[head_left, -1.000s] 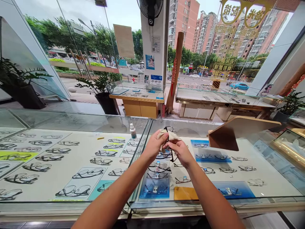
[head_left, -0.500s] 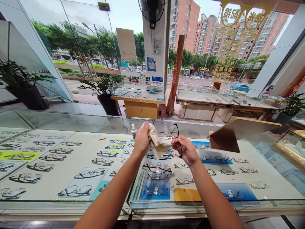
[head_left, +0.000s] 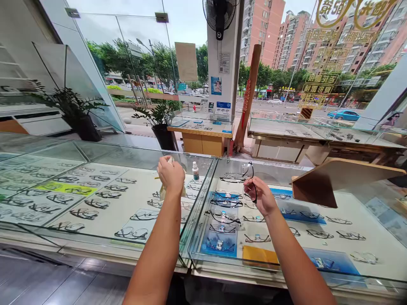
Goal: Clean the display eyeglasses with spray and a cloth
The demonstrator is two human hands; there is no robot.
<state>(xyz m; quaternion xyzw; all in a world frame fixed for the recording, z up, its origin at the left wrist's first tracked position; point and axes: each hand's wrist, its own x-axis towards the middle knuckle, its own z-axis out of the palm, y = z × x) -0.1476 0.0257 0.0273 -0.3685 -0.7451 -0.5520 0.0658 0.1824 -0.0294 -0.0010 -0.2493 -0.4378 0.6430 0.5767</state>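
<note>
My left hand is closed on a beige cloth, most of it hidden behind the fingers and palm. It is over the left part of the glass counter, close to a small white bottle. My right hand pinches a pair of dark-rimmed eyeglasses by one end, holding them up above the right part of the counter. One lens points upward, and the other is beside my fingers. The cloth and the eyeglasses are well apart.
Under the counter glass lie rows of eyeglasses, several on blue cards. A brown slanted board stands on the right, and an orange-yellow piece lies near the front. Potted plants and another display case are beyond.
My left hand has pulled the cloth away from the eyeglasses toward the left. My right hand still holds the eyeglasses up. The camera view has turned left.
</note>
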